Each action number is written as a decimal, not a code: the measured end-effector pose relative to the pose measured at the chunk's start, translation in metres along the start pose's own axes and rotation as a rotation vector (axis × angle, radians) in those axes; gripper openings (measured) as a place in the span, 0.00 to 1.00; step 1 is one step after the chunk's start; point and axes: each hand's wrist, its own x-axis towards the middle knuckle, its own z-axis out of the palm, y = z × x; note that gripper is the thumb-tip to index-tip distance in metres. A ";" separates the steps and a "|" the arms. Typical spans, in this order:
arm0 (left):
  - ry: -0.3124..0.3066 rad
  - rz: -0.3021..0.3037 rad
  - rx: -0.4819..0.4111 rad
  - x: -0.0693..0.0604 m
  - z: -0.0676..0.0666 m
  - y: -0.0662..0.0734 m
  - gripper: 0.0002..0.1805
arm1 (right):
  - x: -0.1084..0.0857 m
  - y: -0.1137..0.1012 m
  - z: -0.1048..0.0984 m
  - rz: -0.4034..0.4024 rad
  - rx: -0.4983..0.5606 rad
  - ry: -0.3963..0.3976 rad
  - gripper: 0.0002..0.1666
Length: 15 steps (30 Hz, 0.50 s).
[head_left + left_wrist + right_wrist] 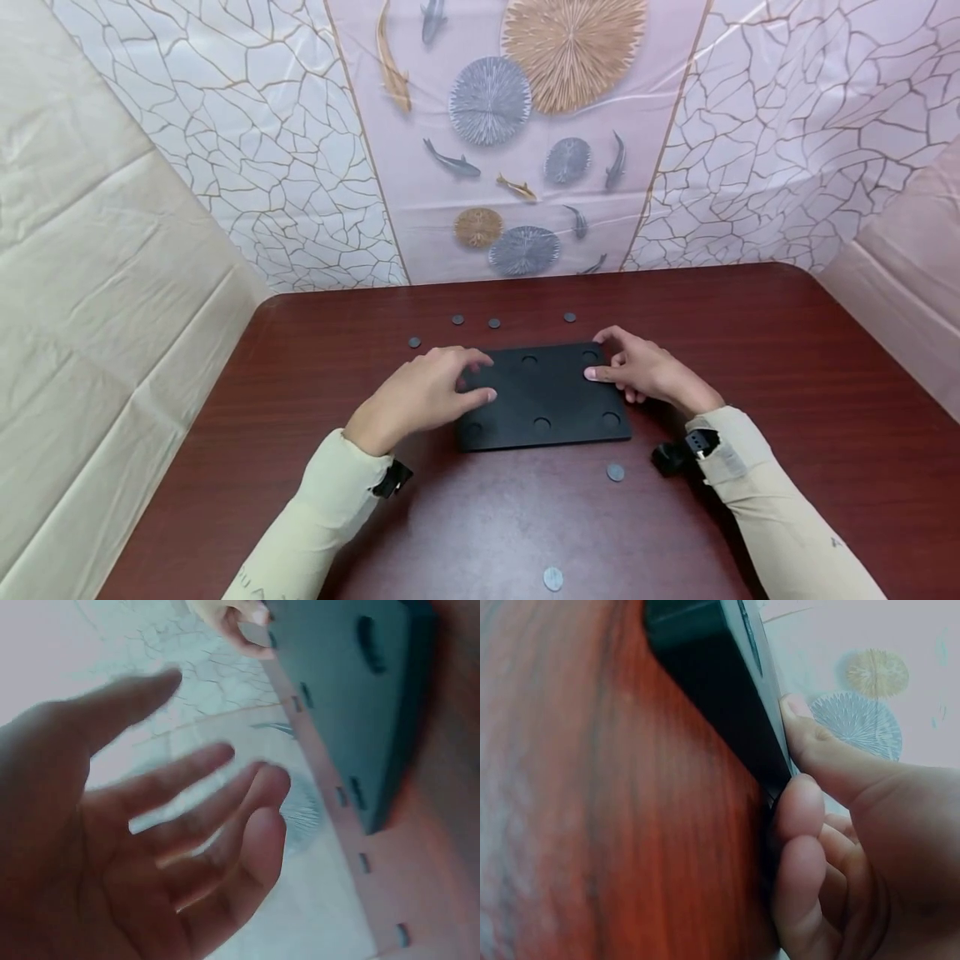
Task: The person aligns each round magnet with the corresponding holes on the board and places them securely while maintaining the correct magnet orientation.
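Note:
A flat black rectangular board (551,387) with several round recesses lies on the table. My right hand (647,368) grips its right edge, the thumb on the top face and the fingers at the side; the right wrist view shows this hand (847,825) close against the board's edge (727,697). Over the board's left end hovers my left hand (420,396), its fingers loosely bent and spread. In the left wrist view that hand (172,832) is apart from the board (345,690) and holds nothing.
Small grey coin-like discs lie about the dark red wooden table (300,400): several behind the board, such as one disc (415,342) at the back left, and two in front, a nearer disc (552,578) and another disc (615,472). A patterned cloth (525,167) hangs behind.

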 end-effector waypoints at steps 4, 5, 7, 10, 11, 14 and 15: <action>0.072 -0.138 -0.080 0.008 0.003 -0.014 0.23 | 0.001 0.000 0.000 0.002 -0.011 -0.001 0.41; 0.091 -0.166 -0.090 0.010 0.004 -0.017 0.22 | 0.002 0.001 0.000 0.003 -0.013 0.000 0.41; 0.119 -0.216 -0.111 0.014 0.005 -0.023 0.22 | 0.002 0.001 0.000 0.004 -0.016 0.000 0.41; 0.134 -0.264 -0.152 0.018 0.009 -0.032 0.21 | 0.002 0.002 0.001 0.004 -0.016 0.000 0.41; 0.134 -0.278 -0.174 0.020 0.010 -0.035 0.20 | 0.002 0.002 0.001 0.004 -0.017 0.000 0.41; 0.124 -0.321 -0.251 0.023 0.016 -0.045 0.20 | 0.001 0.002 0.000 0.001 -0.019 -0.001 0.42; 0.121 -0.333 -0.278 0.024 0.017 -0.048 0.20 | 0.001 0.001 0.000 0.000 -0.019 -0.001 0.42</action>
